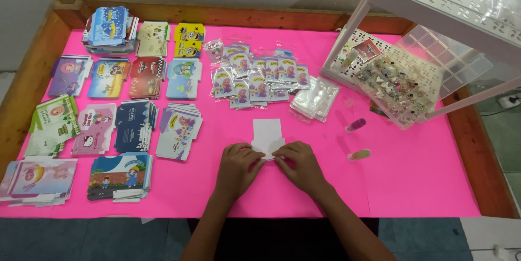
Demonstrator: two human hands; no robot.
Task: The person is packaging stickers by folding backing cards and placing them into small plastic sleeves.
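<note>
Stacks of printed cards lie at left on the pink sheet. At centre, your left hand and right hand pinch the near edge of a white card; press both thumbs evenly to keep the fold straight.

We see the white card's lower edge hidden under both hands; our left hand and right hand hide their fingertips. White rack cut off top-right; bead box contents too small.
</note>
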